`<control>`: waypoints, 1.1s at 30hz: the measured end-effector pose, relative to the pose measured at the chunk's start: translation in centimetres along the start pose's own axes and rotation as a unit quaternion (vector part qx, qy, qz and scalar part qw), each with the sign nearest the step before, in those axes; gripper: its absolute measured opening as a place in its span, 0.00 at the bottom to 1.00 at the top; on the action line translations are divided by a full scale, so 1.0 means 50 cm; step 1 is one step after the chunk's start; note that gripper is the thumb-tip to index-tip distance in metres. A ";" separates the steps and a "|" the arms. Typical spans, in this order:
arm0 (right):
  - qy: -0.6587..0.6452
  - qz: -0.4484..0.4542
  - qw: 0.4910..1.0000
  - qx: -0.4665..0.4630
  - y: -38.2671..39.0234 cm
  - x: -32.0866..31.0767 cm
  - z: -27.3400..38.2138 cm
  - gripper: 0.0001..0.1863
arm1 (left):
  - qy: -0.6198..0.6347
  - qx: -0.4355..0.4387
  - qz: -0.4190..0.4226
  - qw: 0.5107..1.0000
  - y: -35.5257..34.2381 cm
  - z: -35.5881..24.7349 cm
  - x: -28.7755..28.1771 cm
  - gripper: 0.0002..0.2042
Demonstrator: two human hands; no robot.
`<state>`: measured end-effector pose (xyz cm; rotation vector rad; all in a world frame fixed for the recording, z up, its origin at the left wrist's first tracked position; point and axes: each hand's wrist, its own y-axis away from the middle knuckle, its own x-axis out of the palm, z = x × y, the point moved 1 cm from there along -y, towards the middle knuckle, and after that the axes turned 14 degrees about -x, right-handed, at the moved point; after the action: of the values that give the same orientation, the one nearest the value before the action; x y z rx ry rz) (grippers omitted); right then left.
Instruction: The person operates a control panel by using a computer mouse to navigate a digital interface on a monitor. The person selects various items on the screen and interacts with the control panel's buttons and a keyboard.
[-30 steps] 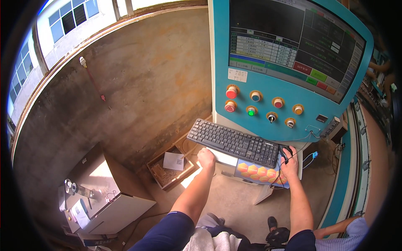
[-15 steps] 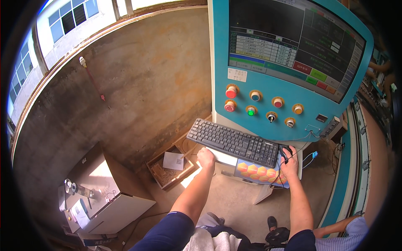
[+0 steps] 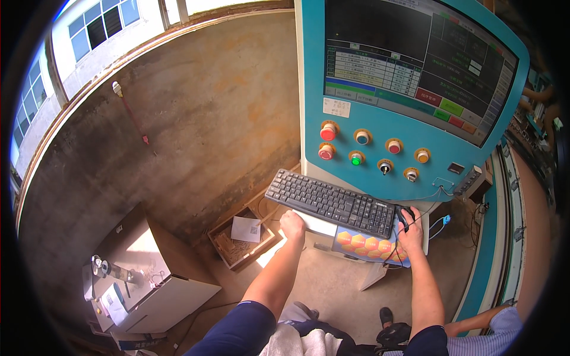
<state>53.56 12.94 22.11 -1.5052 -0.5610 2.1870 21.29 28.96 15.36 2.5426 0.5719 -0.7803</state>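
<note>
My right hand (image 3: pixel 410 230) is curved over a black computer mouse (image 3: pixel 405 217), which sits at the right end of a black keyboard (image 3: pixel 332 202). Under the hand and mouse lies a mouse pad (image 3: pixel 365 244) with an orange and yellow hexagon pattern. At the left front corner of the pale keyboard shelf (image 3: pixel 320 226), my left hand (image 3: pixel 292 225) is closed round the edge; its fingertips are hidden. Above the keyboard rises a teal control cabinet (image 3: pixel 433 172) with a lit screen (image 3: pixel 409 65) and several coloured push buttons and switches.
A wooden box (image 3: pixel 237 261) with scraps and a paper sheet stands on the floor by the wall. Further left, a white cabinet (image 3: pixel 178 302) carries a bottle and papers. Another person's arm (image 3: pixel 475 323) shows at lower right. Cables (image 3: pixel 389 255) hang beside the shelf.
</note>
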 end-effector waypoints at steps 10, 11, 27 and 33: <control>-0.007 0.023 0.999 0.035 -0.001 0.000 0.005 0.22 | -0.092 0.032 -0.045 0.994 0.005 -0.005 -0.004 0.15; -0.006 0.023 0.999 0.035 -0.001 -0.002 0.003 0.22 | -0.091 0.032 -0.044 0.994 0.003 -0.003 -0.003 0.15; -0.017 0.021 0.999 0.030 0.001 0.003 -0.007 0.21 | -0.093 0.041 -0.030 0.994 0.007 -0.007 -0.006 0.15; -0.012 0.023 0.999 0.031 -0.001 -0.002 0.002 0.21 | -0.080 0.041 -0.038 0.995 0.004 -0.004 -0.002 0.14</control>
<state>53.52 12.94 22.25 -1.4760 -0.4662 2.2397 21.39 28.88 15.60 2.5146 0.5977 -1.0448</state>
